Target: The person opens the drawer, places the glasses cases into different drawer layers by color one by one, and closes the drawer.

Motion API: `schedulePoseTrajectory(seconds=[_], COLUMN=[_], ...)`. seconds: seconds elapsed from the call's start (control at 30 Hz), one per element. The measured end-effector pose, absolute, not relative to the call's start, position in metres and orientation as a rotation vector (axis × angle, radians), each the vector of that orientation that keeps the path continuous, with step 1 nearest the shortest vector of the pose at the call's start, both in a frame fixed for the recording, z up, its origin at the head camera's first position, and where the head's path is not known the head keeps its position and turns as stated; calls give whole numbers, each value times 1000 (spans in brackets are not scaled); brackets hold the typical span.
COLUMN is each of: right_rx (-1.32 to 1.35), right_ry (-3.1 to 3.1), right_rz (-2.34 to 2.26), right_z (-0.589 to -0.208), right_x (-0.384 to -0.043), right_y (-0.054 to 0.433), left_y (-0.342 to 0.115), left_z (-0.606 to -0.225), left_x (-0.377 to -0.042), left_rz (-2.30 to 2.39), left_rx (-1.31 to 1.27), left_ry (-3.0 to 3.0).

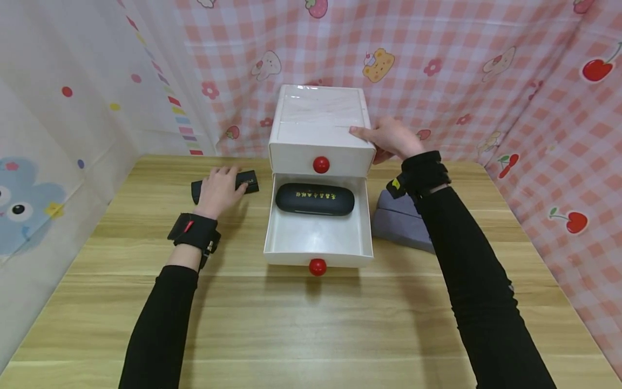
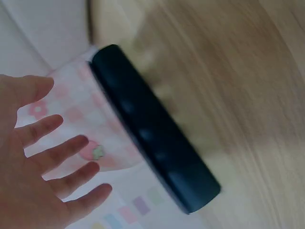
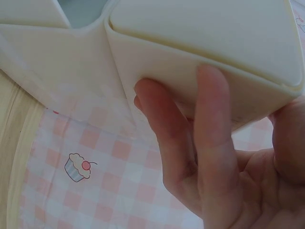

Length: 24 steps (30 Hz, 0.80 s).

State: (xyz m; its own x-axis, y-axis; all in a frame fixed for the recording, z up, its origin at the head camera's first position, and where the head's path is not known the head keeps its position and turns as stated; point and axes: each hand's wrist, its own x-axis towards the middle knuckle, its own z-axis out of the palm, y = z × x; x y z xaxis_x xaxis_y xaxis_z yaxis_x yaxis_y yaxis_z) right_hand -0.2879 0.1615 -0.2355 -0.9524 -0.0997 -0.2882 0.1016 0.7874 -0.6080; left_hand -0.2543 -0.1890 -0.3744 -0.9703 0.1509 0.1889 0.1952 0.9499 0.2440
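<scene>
A white two-drawer storage box (image 1: 318,132) stands at the back of the table, its lower drawer (image 1: 316,237) pulled out. Inside that drawer lies a black glasses case (image 1: 315,199) with gold lettering. My right hand (image 1: 396,138) grips the box's upper right edge, thumb on top and fingers against the side wall (image 3: 157,62). On the left, my left hand (image 1: 218,189) hovers over a slim black case (image 2: 155,129). Its fingers (image 2: 71,148) are spread, and the left wrist view shows a gap between them and the case.
A grey case (image 1: 400,221) lies on the table right of the drawer, partly hidden by my right forearm. The drawer's red knob (image 1: 318,267) juts toward the front. Printed curtains (image 1: 233,70) hang behind the wooden table (image 1: 311,329) and along its sides.
</scene>
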Motion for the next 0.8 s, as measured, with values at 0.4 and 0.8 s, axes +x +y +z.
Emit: schedulePoseTrajectory(seconds=[0.4, 0.8], right_rx=[-10, -33], right_ry=[2684, 2681], right_rz=[-921, -925], right_z=[-237, -236], right_x=[-289, -288], right_y=[162, 164], left_y=[-204, -212], left_z=[-394, -409], left_x=[-278, -276], left_rz=[-356, -294], left_rx=[-149, -103], left_ry=[-3222, -3174])
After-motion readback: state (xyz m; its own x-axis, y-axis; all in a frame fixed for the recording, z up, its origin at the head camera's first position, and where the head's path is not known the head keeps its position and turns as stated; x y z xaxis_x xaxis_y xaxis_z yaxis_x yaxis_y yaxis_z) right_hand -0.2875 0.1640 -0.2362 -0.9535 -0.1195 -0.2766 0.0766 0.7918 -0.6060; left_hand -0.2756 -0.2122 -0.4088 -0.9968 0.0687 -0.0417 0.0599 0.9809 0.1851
